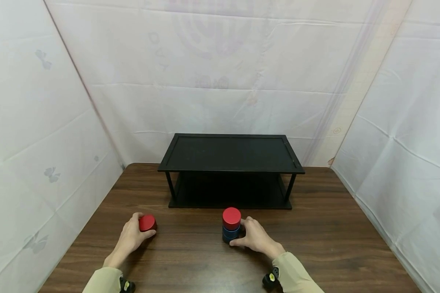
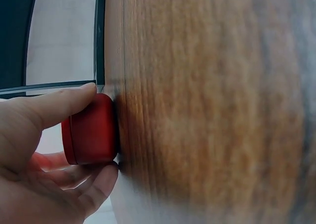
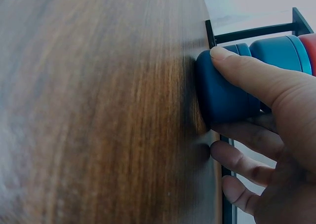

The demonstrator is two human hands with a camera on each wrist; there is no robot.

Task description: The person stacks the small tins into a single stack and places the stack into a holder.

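On the left side of the table, my left hand (image 1: pixel 131 234) grips a small round red tin (image 1: pixel 147 222) with a lid. The left wrist view has the thumb on one side of that tin and fingers on the other, its base right at the wood. Near the middle stands an upright stack: a lower blue tin (image 3: pixel 222 93), an upper blue tin (image 3: pixel 279 51) and a second red tin (image 1: pixel 231 217) on top. My right hand (image 1: pixel 256 236) holds the lower blue tin from the right, thumb on its near side, other fingers partly hidden behind.
A black two-tier shelf (image 1: pixel 231 152) stands at the back of the brown wooden table (image 1: pixel 190 260), just behind the stack. White sheeting (image 1: pixel 212 110) hangs behind the table and along both sides.
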